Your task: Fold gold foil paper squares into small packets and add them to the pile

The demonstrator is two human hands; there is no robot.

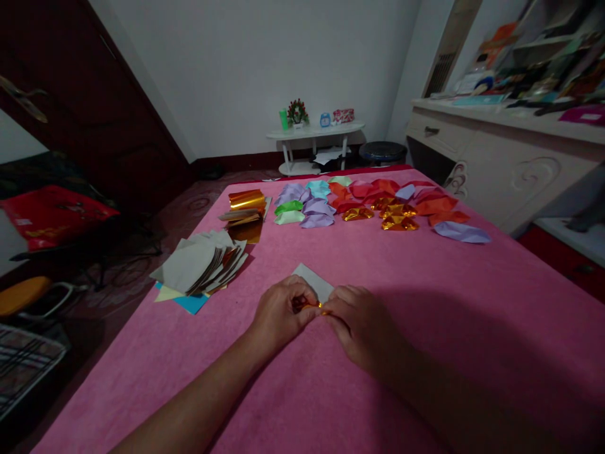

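Note:
A sheet of foil paper, grey on its back and gold on its face, lies on the pink cloth in front of me. My left hand pinches its near edge, where a strip of gold shows between the fingers. Close beside it, my right hand has its fingertips closed on the same edge, nearly touching the left thumb. Both hands rest low over the cloth and cover the paper's lower part, so the fold there is mostly hidden.
A fanned stack of grey-backed paper lies left, over blue sheets. Behind it are gold foil sheets. Folded paper shapes in purple, gold and red line the far side. A dresser stands right.

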